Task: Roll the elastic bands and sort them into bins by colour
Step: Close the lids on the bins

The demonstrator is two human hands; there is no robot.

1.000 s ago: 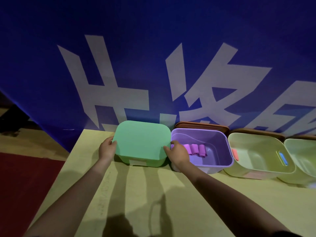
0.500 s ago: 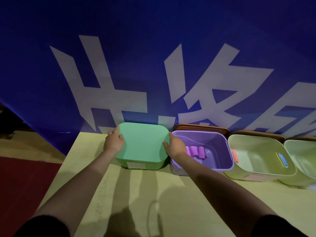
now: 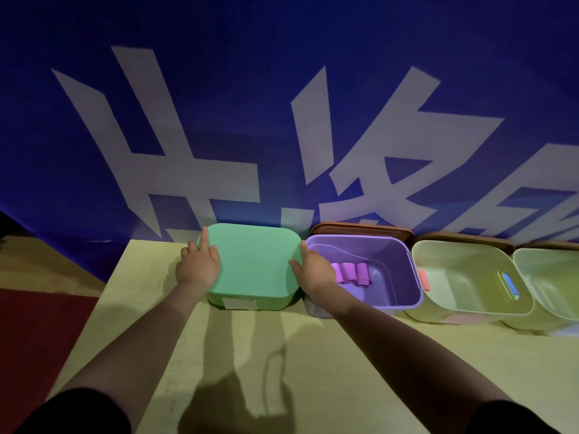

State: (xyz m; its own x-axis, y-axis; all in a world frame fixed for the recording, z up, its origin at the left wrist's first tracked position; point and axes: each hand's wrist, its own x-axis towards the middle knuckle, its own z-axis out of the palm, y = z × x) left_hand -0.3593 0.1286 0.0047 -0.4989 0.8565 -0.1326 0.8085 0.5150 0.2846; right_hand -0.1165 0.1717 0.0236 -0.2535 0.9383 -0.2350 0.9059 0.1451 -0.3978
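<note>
Left hand (image 3: 198,264) and right hand (image 3: 313,267) press flat on the green lid (image 3: 253,264). Rolled pink bands (image 3: 352,273) lie in the adjacent purple bin (image 3: 407,277).

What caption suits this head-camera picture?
Both hands, left hand and right hand, press the green lid beside an open purple bin.

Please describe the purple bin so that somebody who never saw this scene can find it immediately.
Against the blue banner a row of bins stands on the yellow table. The purple bin is second from the left, just right of the green lidded bin. Only it is purple, and it holds pink rolled bands.
</note>
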